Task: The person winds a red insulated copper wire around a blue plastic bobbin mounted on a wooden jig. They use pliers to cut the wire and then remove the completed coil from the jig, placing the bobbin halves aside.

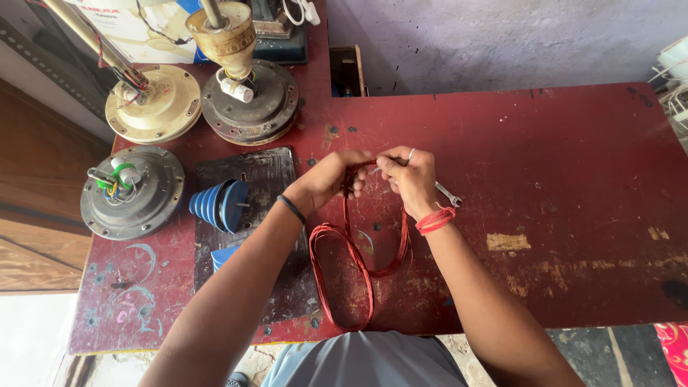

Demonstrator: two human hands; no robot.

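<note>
Scratched red paint covers the worktop, which stands against a rough pale wall. Both forearms reach in from the bottom edge and meet near the middle of the surface, hands raised a little above it. The left hand, a dark band at its wrist, curls inward with its fingers pinched on the top of a coil of red wire. The right hand, a ring on one finger and red thread wound round its wrist, faces it knuckle to knuckle, its fingers also pressed together on the same top part of the coil — the two grips nearly touch. From there the wire hangs in long loops down toward the person's body, the lower loops lying on the worktop near its front edge.

A small spanner lies just beside the right wrist. On the left, a blue stepped former sits on a dark metal plate. Farther left and back sit three round fan motor housings — one grey, one cream, one dark — each with short wires and a small capacitor on top. An open wooden box stands by the wall; what is in it I cannot tell.
</note>
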